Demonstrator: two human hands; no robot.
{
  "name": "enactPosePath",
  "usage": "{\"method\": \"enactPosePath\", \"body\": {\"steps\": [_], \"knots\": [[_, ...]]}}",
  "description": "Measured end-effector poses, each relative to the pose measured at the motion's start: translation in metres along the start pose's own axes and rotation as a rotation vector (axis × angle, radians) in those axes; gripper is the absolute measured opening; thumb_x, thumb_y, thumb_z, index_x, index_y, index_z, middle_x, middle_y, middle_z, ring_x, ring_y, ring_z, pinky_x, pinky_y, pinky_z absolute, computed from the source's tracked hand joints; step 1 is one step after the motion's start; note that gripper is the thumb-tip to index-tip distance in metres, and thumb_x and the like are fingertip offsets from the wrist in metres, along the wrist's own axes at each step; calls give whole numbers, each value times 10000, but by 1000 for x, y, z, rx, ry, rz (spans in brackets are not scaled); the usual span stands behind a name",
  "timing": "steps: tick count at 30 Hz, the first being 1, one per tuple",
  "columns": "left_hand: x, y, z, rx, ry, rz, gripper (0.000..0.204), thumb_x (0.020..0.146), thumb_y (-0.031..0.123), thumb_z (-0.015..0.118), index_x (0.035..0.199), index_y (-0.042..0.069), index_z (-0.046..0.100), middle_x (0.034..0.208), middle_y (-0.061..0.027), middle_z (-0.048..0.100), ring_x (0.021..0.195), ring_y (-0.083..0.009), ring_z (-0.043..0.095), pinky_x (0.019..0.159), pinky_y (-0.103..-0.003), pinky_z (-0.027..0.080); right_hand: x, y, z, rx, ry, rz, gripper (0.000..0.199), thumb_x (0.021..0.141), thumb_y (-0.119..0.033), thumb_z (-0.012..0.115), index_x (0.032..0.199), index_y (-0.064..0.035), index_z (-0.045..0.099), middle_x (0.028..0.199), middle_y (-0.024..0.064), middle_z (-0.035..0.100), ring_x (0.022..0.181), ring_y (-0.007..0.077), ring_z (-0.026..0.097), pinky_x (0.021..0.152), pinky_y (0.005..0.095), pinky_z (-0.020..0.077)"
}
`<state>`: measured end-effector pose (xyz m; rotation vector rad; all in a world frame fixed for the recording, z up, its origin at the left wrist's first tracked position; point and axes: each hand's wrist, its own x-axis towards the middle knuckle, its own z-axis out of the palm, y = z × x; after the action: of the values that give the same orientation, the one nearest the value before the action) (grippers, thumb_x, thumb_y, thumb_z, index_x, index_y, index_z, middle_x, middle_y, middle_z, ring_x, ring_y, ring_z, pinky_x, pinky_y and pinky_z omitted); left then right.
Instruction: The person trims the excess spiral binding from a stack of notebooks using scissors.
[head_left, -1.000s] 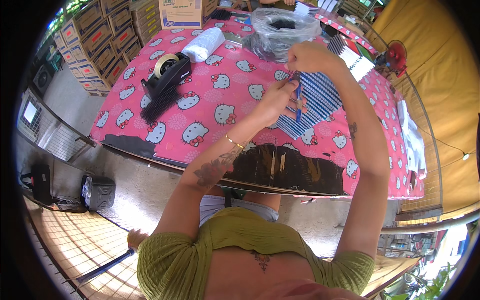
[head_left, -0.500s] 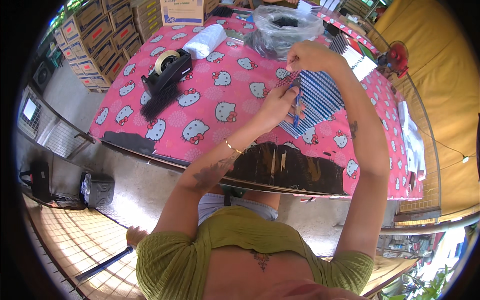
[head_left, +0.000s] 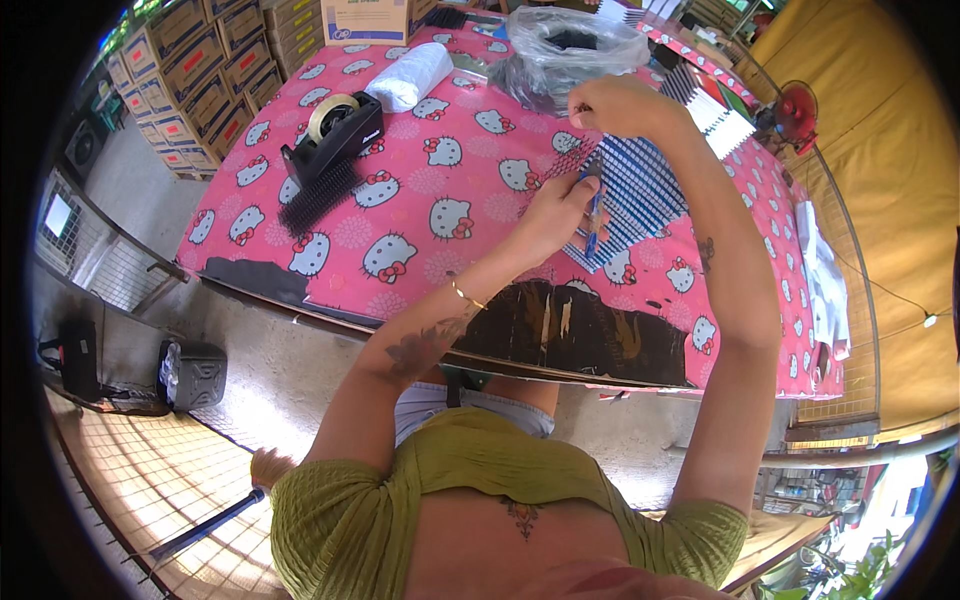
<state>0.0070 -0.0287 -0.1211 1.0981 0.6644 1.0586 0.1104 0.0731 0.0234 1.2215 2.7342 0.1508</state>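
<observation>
My left hand (head_left: 565, 210) is closed around a blue-handled tool (head_left: 592, 238) that looks like pliers, its dark head pointing away from me. Beneath and beside it lies a flat piece with blue and white rows (head_left: 645, 190), with a reddish, net-like patch at its far left edge. My right hand (head_left: 615, 105) is raised over the far end of that piece, wrist bent and fingers pinched together. Whatever the fingertips hold, if anything, is too small to make out.
On the pink patterned table (head_left: 345, 275) are a black tape dispenser (head_left: 340, 135), a black bristly bundle (head_left: 320, 197), a white roll (head_left: 410, 78) and a clear plastic bag (head_left: 530, 75) with dark contents. White-edged stacks (head_left: 715, 120) lie far right, by a red fan (head_left: 797, 115). Stacked cartons (head_left: 190, 85) stand left.
My right hand has shifted slightly left and toward me, over the far end of the patterned piece. The left hand keeps its hold on the tool, almost unmoved.
</observation>
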Motion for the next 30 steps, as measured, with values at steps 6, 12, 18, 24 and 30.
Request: {"method": "enactPosePath", "body": {"steps": [6,12,18,24,30], "knots": [[11,3,-2,-40,27,0,333,995,339,437,1037,17,506,833,-117,633,701,-242,687,527,-336,548,2,-2,5,-80,-109,-8,211,803,-262,674,885,-68,692,808,101,693,817,277,668,716,396,496],[3,-3,-3,108,1,43,337,1013,328,402,1047,10,509,807,-111,628,668,-236,678,522,-332,547,7,4,14,-208,-60,32,223,822,-296,628,857,-84,687,840,121,693,843,310,660,725,418,492],[3,-3,-6,31,43,-57,347,1005,332,420,1077,5,510,831,-110,632,676,-234,679,518,-334,548,16,-3,17,-219,-95,73,284,819,-356,644,865,-79,686,794,140,684,806,336,656,713,437,493],[12,-5,-7,42,39,-6,332,1004,330,427,1076,17,513,794,-93,606,648,-213,658,491,-324,535,11,-2,16,-195,-144,-35,328,815,-364,660,889,-46,689,785,158,684,815,346,662,720,453,498],[1,-12,-7,98,14,-19,330,996,327,444,1077,13,505,809,-104,621,666,-221,673,512,-337,552,12,-4,26,-206,-41,119,357,805,-367,703,950,-41,720,972,177,699,933,356,669,789,454,518]]}}
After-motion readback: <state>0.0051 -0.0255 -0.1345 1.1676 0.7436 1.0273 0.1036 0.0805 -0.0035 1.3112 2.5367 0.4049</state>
